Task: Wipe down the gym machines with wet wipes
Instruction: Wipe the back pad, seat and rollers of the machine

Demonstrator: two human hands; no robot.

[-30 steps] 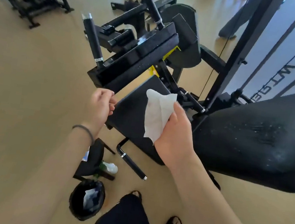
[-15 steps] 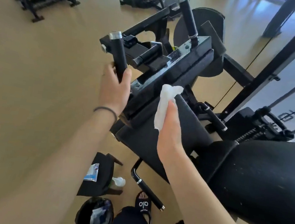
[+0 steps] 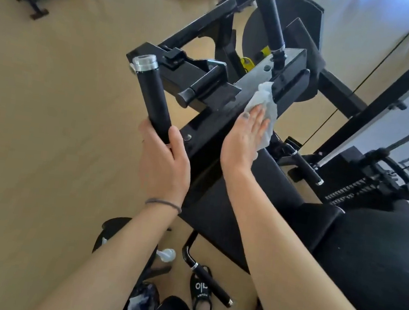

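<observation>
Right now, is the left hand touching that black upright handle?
Touching. The head view shows the left hand gripping the handle's lower end, thumb and fingers wrapped around it.

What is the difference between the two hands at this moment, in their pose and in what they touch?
The left hand grips the near upright handle with curled fingers; the right hand lies flat, its fingers straight. The left hand holds no wipe, while the right hand presses the white wet wipe on the machine's black metal bar. The left wrist wears a thin band; the right wrist is bare. Both hands touch the same machine.
</observation>
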